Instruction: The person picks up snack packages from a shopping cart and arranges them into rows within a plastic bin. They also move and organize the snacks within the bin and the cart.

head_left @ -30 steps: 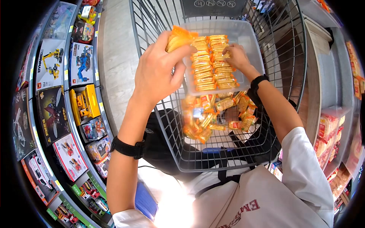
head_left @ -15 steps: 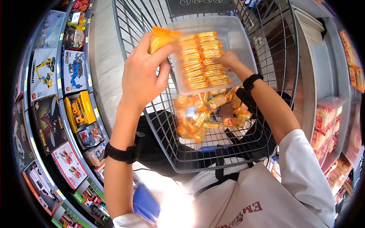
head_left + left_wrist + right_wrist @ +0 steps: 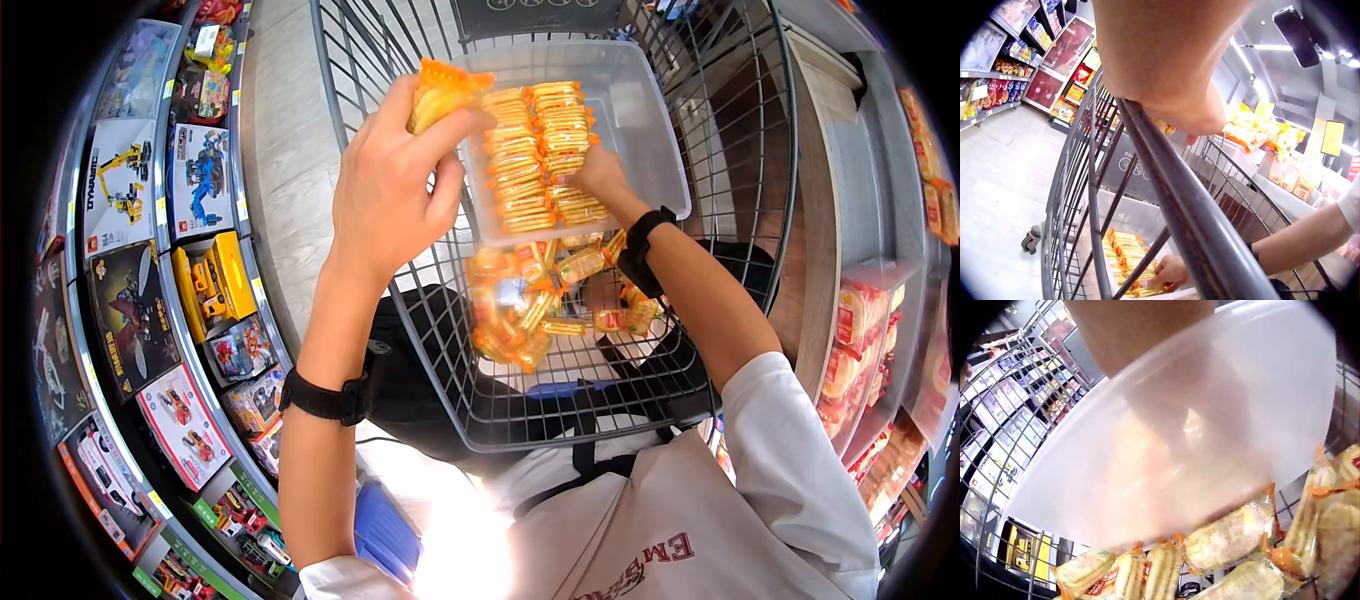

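Note:
My left hand (image 3: 392, 185) pinches an orange-ended biscuit packet (image 3: 440, 97) between thumb and fingers, above the left side of the cart. In the clear plastic bin (image 3: 645, 110), two rows of biscuit packets (image 3: 517, 165) stand on edge, packed face to face. My right hand (image 3: 605, 177) reaches in over the bin's right side. Its fingers press against the near part of the right row, as the left wrist view also shows the hand (image 3: 1172, 270) on the packets. In the right wrist view, the translucent bin wall (image 3: 1291, 369) blurs this hand.
The bin sits inside a wire shopping cart (image 3: 455, 425). Loose biscuit packets (image 3: 515, 310) lie on the cart's mesh floor in front of the bin. Shelves of boxed toys (image 3: 123, 190) line the left; bins of bagged food (image 3: 850, 325) stand at right.
My right hand has slid along the right row towards its near end. My left hand keeps hold of the biscuit packet, and the whole view has shifted slightly.

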Available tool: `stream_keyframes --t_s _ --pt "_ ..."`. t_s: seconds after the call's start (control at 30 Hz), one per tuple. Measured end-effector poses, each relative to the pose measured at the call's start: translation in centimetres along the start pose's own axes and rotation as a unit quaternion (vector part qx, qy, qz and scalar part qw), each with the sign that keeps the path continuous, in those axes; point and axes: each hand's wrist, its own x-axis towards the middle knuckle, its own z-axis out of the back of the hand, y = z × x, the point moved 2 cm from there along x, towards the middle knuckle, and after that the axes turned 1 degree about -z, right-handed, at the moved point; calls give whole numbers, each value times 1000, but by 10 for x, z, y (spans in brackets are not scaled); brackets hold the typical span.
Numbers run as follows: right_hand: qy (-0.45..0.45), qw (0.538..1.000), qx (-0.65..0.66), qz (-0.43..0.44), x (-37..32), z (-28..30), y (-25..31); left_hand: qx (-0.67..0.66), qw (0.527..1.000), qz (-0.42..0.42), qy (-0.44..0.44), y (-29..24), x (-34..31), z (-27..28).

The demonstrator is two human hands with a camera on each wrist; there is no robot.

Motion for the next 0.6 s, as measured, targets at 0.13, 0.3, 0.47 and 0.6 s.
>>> stream_keyframes --t_s 0.13,0.3,0.47,0.6 --pt "-17 1000 19 -15 -6 1 0 -2 1000 4 6 2 -1 -1" --pt "-70 997 25 25 -2 -2 -11 12 1000 -9 -7 8 -3 -6" --pt "53 997 50 9 27 -3 -27 24 1000 -3 -3 6 -4 -6" --pt "29 999 32 18 10 10 -17 27 1000 1 -5 5 -3 -5"
